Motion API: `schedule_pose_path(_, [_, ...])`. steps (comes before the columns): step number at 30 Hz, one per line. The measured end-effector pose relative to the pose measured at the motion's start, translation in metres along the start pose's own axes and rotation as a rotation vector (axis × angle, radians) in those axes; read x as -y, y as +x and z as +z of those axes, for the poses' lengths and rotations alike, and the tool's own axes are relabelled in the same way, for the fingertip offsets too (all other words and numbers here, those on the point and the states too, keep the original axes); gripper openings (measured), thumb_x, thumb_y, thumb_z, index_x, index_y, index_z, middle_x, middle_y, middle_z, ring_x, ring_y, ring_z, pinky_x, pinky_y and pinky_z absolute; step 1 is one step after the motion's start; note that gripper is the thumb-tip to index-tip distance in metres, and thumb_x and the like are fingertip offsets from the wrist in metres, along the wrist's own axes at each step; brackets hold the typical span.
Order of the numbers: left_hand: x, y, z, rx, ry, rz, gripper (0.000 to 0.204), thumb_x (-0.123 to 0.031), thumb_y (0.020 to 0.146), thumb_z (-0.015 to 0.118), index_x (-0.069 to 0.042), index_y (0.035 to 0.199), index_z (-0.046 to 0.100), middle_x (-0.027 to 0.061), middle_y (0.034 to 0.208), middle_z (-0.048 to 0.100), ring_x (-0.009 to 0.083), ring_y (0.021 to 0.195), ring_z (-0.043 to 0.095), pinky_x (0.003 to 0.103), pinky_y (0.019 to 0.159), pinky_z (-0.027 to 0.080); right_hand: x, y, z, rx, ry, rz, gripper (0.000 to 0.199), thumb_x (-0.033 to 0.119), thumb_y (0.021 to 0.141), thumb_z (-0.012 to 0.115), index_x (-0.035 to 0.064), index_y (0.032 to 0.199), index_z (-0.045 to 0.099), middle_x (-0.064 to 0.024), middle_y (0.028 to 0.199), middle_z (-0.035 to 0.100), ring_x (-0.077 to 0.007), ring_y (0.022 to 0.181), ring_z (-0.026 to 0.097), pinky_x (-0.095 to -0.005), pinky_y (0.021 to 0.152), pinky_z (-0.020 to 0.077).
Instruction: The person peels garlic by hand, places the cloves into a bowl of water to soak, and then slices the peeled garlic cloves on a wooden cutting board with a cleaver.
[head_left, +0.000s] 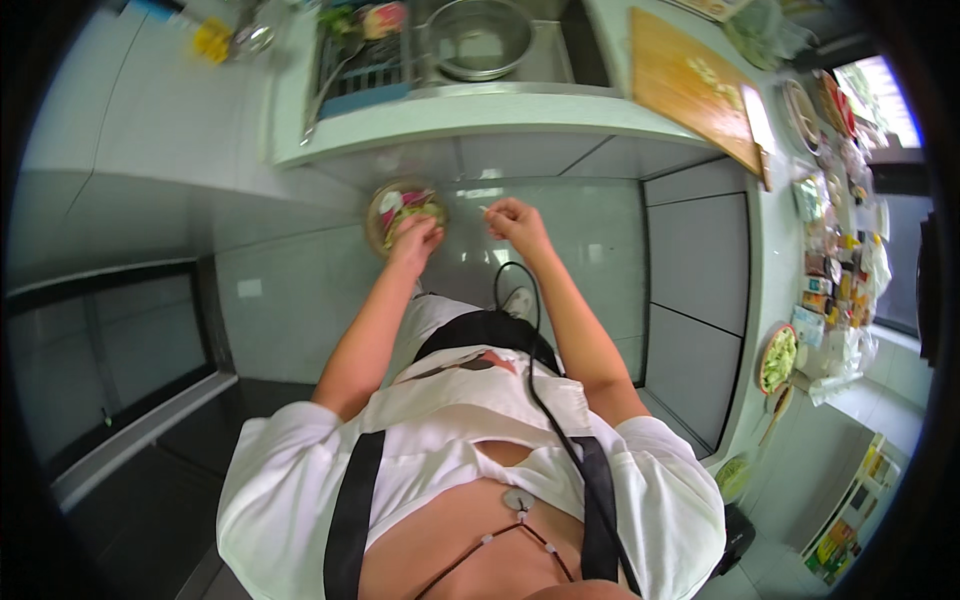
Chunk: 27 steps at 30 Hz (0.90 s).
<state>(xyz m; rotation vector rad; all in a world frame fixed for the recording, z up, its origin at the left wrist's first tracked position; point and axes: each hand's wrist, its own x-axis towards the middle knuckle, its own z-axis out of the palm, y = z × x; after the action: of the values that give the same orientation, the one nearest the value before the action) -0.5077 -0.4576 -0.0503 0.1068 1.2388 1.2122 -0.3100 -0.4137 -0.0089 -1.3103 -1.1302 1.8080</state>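
A round bin [378,215] with green, pink and white scraps [408,204] in it stands low, below the counter's front edge. Over its right rim is my left hand [416,240], fingers curled down against the scraps; whatever they grip is hidden. To the right of the bin, my right hand [514,222] is raised with its fingers pinched together. A small pale sliver [484,209] sticks out from those fingertips, too small to name.
A metal basin [480,42] sits in the sink, with a blue rack [368,95] at its left. On the right counter are a wooden cutting board [680,80] with pale pieces, a knife [757,130] and a plate of chopped greens [778,360]. A black cable [535,370] hangs before me.
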Motion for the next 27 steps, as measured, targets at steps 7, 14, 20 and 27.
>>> schedule_pose_path(7, [-0.046,0.035,-0.091,-0.030,0.085,-0.062,0.012,-0.002,0.077,0.050,-0.004,0.089,0.048,0.0063,0.074,0.052,0.0176,0.063,0.054,0.027,0.057,0.049,-0.059,0.045,0.116,-0.214,0.111,0.040,0.009,0.010,0.076,0.058,0.0018,0.077,0.055,-0.0026,0.062,0.055,-0.0075,0.051,0.051,-0.0198,0.045,0.0397])
schedule_pose_path(14, [-0.049,0.083,-0.161,-0.201,0.173,-0.220,0.018,-0.015,0.081,0.048,-0.004,0.095,0.052,0.0063,0.089,0.055,0.0156,0.079,0.054,0.030,0.076,0.044,-0.128,0.097,0.177,-0.261,-0.171,0.093,0.005,0.005,0.075,0.056,0.0010,0.078,0.055,-0.0037,0.065,0.056,-0.0090,0.055,0.054,-0.0207,0.048,0.0428])
schedule_pose_path(20, [-0.013,0.148,-0.195,-0.291,0.041,-0.215,0.034,-0.024,0.079,0.054,-0.005,0.106,0.051,0.0079,0.102,0.054,0.0167,0.090,0.052,0.031,0.080,0.040,-0.212,0.147,0.187,-0.339,-0.123,0.150,0.010,0.005,0.076,0.055,-0.0004,0.084,0.059,-0.0041,0.074,0.060,-0.0096,0.064,0.055,-0.0207,0.058,0.0435])
schedule_pose_path(27, [0.051,0.222,-0.221,-0.385,0.348,0.253,0.018,-0.005,0.069,0.060,-0.002,0.086,0.060,0.0043,0.075,0.059,0.0105,0.067,0.053,0.023,0.061,0.043,-0.272,0.187,0.185,-0.482,-0.234,-0.048,0.012,0.011,0.070,0.064,0.0022,0.066,0.056,-0.0013,0.054,0.051,-0.0082,0.049,0.041,-0.0239,0.048,0.0369])
